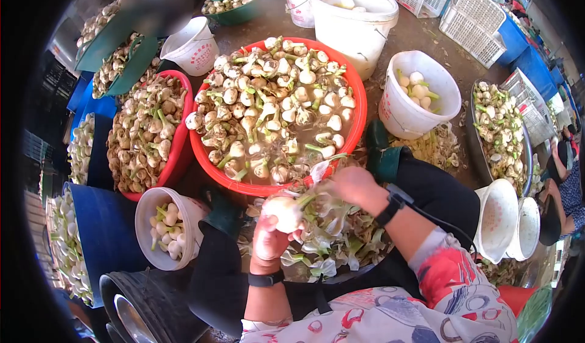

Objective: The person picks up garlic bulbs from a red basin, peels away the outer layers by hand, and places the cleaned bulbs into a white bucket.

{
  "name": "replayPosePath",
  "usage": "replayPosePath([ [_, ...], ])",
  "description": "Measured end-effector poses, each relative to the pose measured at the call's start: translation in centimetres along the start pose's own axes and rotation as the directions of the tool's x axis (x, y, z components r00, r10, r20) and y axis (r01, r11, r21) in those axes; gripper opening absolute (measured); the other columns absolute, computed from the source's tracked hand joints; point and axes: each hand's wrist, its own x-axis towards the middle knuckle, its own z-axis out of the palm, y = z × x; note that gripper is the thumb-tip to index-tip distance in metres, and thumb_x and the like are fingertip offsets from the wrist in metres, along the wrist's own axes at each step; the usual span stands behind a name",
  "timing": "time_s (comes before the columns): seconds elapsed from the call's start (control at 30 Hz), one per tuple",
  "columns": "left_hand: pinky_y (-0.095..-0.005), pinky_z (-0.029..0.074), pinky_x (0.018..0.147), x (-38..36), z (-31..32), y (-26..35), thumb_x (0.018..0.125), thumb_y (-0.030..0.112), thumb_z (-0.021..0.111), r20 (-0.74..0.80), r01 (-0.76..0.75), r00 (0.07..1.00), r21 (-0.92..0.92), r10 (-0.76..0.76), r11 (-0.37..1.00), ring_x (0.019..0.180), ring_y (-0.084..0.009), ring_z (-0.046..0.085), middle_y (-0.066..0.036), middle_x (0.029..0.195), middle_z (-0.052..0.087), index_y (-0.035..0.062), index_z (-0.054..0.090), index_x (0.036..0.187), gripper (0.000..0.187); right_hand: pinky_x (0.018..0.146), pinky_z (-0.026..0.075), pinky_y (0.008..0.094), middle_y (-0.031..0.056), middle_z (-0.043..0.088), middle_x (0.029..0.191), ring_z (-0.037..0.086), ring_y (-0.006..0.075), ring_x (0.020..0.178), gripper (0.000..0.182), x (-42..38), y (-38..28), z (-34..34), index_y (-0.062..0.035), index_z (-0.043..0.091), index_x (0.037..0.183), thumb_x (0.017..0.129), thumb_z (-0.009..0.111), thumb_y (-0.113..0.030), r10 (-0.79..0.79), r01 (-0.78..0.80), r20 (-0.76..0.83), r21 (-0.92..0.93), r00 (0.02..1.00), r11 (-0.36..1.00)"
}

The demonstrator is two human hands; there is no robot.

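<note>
My left hand (269,240) is wrapped round a peeled white garlic bulb (284,214), its green stem pointing up and right. Close by on the right, my right hand (356,185) is closed by that stem, with its fingertips blurred. Whatever it pinches is too smeared to make out. A whitish strip of garlic skin (319,171) shows just left of it. Below both hands, a heap of skins and leaves (341,236) lies between my knees. Just beyond stands a red basin (361,108) full of garlic bulbs in murky water.
White buckets holding peeled garlic stand at left (141,221) and right (451,99). Another red basin (181,142) of unpeeled bulbs is at the left, near a blue barrel (103,227). A dark tub (478,142) and white crates (472,23) are at the right. A co-worker (570,184) sits far right.
</note>
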Motion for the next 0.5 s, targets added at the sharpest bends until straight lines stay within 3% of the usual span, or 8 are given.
replayPosePath([
  [0.07, -0.0215, 0.039, 0.042, 0.0, -0.4, 0.4, 0.069, 0.042, 0.063, 0.010, 0.073, 0.997, -0.134, -0.072, 0.988, 0.057, -0.0183, 0.056, -0.010, 0.071, 0.056, 0.0049, 0.044, 0.106, 0.056, 0.059, 0.046, 0.0366, 0.0143, 0.059, 0.072, 0.058, 0.0309, 0.067, 0.026, -0.7, 0.1, -2.6, -0.0066, 0.062, 0.085, 0.081, 0.048, -0.028, 0.402, -0.441, 0.298, 0.073, 0.866, 0.895],
  [0.1, -0.0213, 0.040, 0.042, -0.1, -0.8, -0.3, 0.070, 0.048, 0.062, -0.013, 0.011, 1.000, -0.151, -0.013, 0.989, 0.058, -0.0167, 0.056, -0.009, 0.072, 0.056, 0.0048, 0.044, 0.105, 0.059, 0.059, 0.046, 0.0366, 0.0143, 0.059, 0.072, 0.058, 0.0309, 0.067, 0.026, -0.8, -0.6, -4.2, -0.0066, 0.062, 0.085, 0.081, 0.048, -0.028, 0.400, -0.436, 0.294, 0.069, 0.868, 0.897],
  [0.17, -0.0213, 0.039, 0.042, 0.0, -1.8, -1.2, 0.069, 0.050, 0.063, -0.027, 0.013, 1.000, -0.037, -0.014, 0.999, 0.057, -0.0156, 0.055, -0.008, 0.073, 0.055, 0.0049, 0.044, 0.105, 0.061, 0.063, 0.045, 0.0356, 0.0146, 0.060, 0.078, 0.058, 0.0305, 0.071, 0.025, -1.0, -3.1, -6.0, -0.0041, 0.060, 0.094, 0.080, 0.051, -0.023, 0.208, -0.091, -0.127, 0.605, 0.970, 0.791],
  [0.2, -0.0212, 0.039, 0.042, 0.2, -1.9, -1.3, 0.068, 0.051, 0.063, -0.018, 0.017, 1.000, 0.089, -0.016, 0.996, 0.056, -0.0145, 0.055, -0.007, 0.074, 0.055, 0.0051, 0.044, 0.105, 0.062, 0.063, 0.045, 0.0356, 0.0146, 0.060, 0.078, 0.058, 0.0305, 0.071, 0.025, -1.0, -3.4, -5.8, -0.0041, 0.060, 0.094, 0.080, 0.051, -0.023, 0.215, -0.093, -0.132, 0.608, 0.968, 0.788],
  [0.27, -0.0202, 0.039, 0.046, 0.2, -0.9, -1.0, 0.069, 0.042, 0.067, 0.038, 0.044, 0.998, 0.063, -0.046, 0.997, 0.059, -0.0122, 0.054, -0.005, 0.077, 0.054, 0.0042, 0.043, 0.105, 0.058, 0.065, 0.044, 0.0343, 0.0145, 0.060, 0.082, 0.058, 0.0293, 0.076, 0.024, -1.2, -3.9, -5.6, -0.0019, 0.058, 0.097, 0.079, 0.054, -0.017, -0.195, 0.212, -0.117, 0.779, 0.974, 0.590],
  [0.33, -0.0200, 0.038, 0.050, -0.1, 0.3, -0.4, 0.069, 0.033, 0.067, -0.026, 0.026, 1.000, 0.358, -0.018, 0.934, 0.065, -0.0101, 0.053, -0.004, 0.077, 0.053, 0.0034, 0.044, 0.104, 0.051, 0.064, 0.045, 0.0384, 0.0157, 0.059, 0.077, 0.057, 0.0320, 0.071, 0.019, -1.8, -5.1, -4.9, -0.0049, 0.062, 0.089, 0.077, 0.054, -0.017, -0.142, 0.195, -0.136, 0.742, 0.981, 0.641],
  [0.4, -0.0228, 0.041, 0.062, -0.3, 1.2, -0.4, 0.067, 0.020, 0.067, -0.114, 0.031, 0.991, 0.690, 0.067, 0.723, 0.072, -0.0107, 0.052, -0.005, 0.082, 0.054, 0.0014, 0.046, 0.102, 0.045, 0.062, 0.045, 0.0403, 0.0138, 0.059, 0.072, 0.058, 0.0302, 0.069, 0.012, -2.5, -5.6, -4.4, -0.0063, 0.062, 0.079, 0.074, 0.053, -0.013, -0.031, 0.219, -0.363, 0.488, 0.931, 0.845],
  [0.5, -0.0257, 0.043, 0.067, -0.7, 0.8, -1.9, 0.066, 0.013, 0.066, -0.023, -0.052, 0.980, 0.929, 0.196, 0.366, 0.074, -0.0115, 0.052, -0.007, 0.085, 0.055, 0.0010, 0.045, 0.104, 0.045, 0.058, 0.046, 0.0392, 0.0122, 0.059, 0.067, 0.058, 0.0293, 0.066, 0.007, -3.3, -6.8, -3.6, -0.0054, 0.057, 0.068, 0.070, 0.054, -0.011, 0.027, 0.118, -0.349, 0.387, 0.937, 0.914],
])
